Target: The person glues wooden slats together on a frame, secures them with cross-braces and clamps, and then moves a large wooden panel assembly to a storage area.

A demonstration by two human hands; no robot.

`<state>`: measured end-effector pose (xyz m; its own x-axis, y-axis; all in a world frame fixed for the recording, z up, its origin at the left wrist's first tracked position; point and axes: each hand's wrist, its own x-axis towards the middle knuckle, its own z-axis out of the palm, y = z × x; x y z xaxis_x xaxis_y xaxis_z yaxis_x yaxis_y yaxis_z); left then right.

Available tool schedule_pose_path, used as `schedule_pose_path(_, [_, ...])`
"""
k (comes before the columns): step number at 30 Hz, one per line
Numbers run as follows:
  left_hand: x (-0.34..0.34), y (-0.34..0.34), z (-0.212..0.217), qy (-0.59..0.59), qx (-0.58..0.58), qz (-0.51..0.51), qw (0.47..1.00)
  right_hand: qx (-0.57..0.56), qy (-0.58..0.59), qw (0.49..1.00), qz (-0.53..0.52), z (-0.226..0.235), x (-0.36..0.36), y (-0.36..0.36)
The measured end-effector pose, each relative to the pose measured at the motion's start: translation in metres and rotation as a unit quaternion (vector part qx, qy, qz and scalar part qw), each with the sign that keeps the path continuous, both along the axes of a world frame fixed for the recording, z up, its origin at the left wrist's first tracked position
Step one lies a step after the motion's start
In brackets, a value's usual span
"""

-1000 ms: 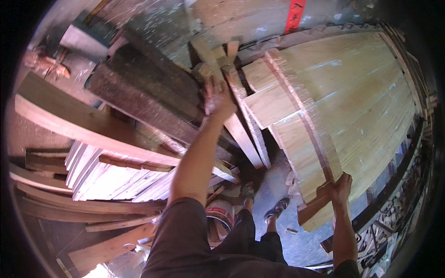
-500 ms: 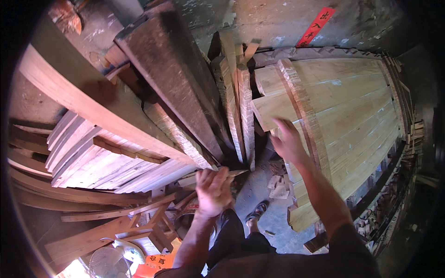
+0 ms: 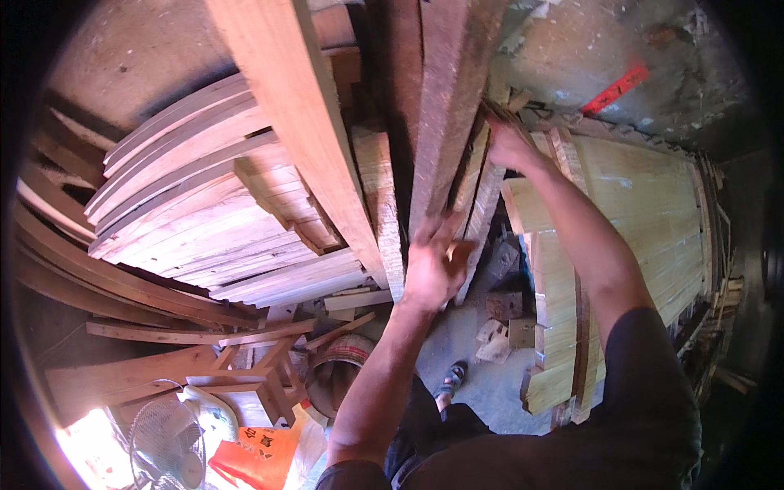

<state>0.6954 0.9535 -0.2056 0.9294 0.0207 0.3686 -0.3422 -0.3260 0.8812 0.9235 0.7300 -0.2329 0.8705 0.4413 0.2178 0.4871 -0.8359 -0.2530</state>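
Note:
My right hand (image 3: 510,147) reaches up to the narrow rough-edged planks (image 3: 483,204) that lean on end in the middle. It grips the upper part of one, its fingertips partly hidden. Lower down, my left hand (image 3: 437,265) has its fingers spread, in front of the foot of a dark brown beam (image 3: 445,106) and close to those planks. Just left of the beam stand a shorter pale plank (image 3: 380,196) with a rough edge and a long smooth timber (image 3: 298,106).
Curved boards (image 3: 188,204) are stacked on the left; a wide pale board panel (image 3: 637,220) lies on the right. Wood offcuts (image 3: 498,327) are on the floor. A bucket (image 3: 339,367), a wooden stool (image 3: 257,388) and a fan (image 3: 167,445) stand at lower left.
My left hand has left the end of the smooth timber and moved right, its fingers opening. My right hand has gone up to the narrow planks. The view has swung left.

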Motion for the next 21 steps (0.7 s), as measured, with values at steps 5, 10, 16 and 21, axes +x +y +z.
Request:
schedule_pose_path(5, [0.077, 0.065, 0.035, -0.13, 0.249, 0.165, 0.945, 0.169, 0.028, 0.97, -0.172, 0.001, -0.13, 0.012])
schedule_pose_path(10, [0.077, 0.058, 0.009, -0.096, 0.49, 0.122, 0.858, 0.132, 0.317, 0.906, -0.245, -0.072, -0.323, 0.019])
schedule_pose_path(16, [0.01, 0.046, 0.044, -0.216, 0.349, 0.136, 0.902, 0.243, 0.443, 0.837, -0.212, -0.12, -0.488, 0.045])
schedule_pose_path(21, [-0.136, 0.041, 0.059, -0.145, 0.062, 0.164, 0.974, 0.286, 0.412, 0.84, -0.208, -0.102, -0.467, 0.087])
